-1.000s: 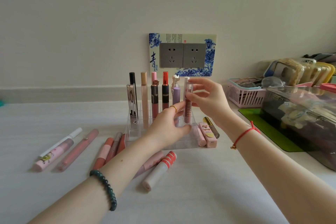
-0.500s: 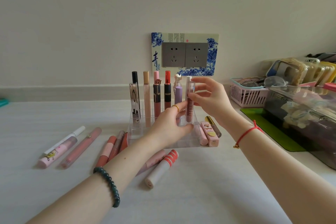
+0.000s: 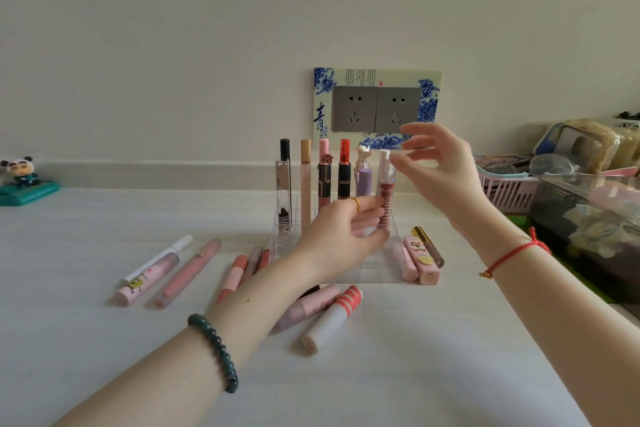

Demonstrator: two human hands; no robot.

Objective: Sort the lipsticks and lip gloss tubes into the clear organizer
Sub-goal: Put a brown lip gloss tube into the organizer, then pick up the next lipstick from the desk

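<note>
Striped gloss tube (image 3: 385, 204) stands upright in clear organizer (image 3: 377, 274), rear row, right end. R hand (image 3: 446, 177) has let go, fingers spread just beside its white cap. L hand (image 3: 343, 236) grips organizer's front, steadying it. Advice: confirm tube is seated, not leaning, then take red-banded tube (image 3: 332, 321) lying just in front of organizer.

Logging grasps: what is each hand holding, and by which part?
Right hand: nothing, fingers spread beside the white cap of the striped tube. Left hand holds the clear organizer, thumb and fingers around its walls near that tube's base.
</note>
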